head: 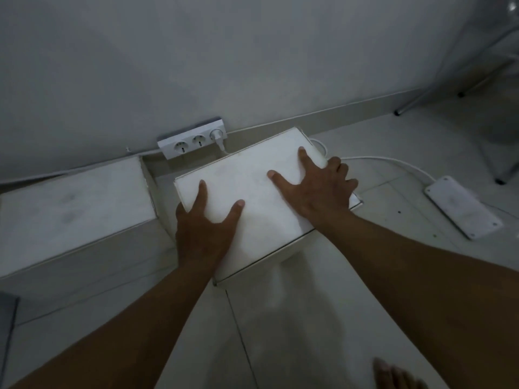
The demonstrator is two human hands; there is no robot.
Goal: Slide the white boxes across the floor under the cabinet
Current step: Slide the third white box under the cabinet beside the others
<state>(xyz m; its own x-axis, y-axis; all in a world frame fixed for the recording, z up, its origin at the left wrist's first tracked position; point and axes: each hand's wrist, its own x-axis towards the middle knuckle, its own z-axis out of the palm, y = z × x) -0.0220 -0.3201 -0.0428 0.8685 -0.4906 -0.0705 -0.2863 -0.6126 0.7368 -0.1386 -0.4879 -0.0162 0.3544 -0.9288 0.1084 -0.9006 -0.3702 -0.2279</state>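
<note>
My left hand [203,228]: it lies on the top of the white box [252,197], at the near left corner. The thumb and the first finger are spread flat on the top; the other fingers go down over the left edge and grip it.
My right hand [314,189]: it lies on the same top, at the right side. Two fingers are straight on the top, the others are curled over the right edge. So the box is held between my two hands, which are well apart from each other.
White box: it stands on the tiled floor [295,318], turned a little, with its far corner near the wall [252,66].
Second white box [75,200]: it stands to the left, along the wall. Only a narrow gap is between its right edge and my box.
Power strip [192,141]: it lies at the foot of the wall, just behind the gap, with one plug in it.
Cable [393,162]: it runs on the floor from behind my box to a flat white device [463,206] at the right.
Open room: bare tiles lie in front of the box, toward me, and between the box and the device.
Metal legs [421,99]: they stand far right, near the wall.
My foot [393,374]: its toes show at the lower edge.
</note>
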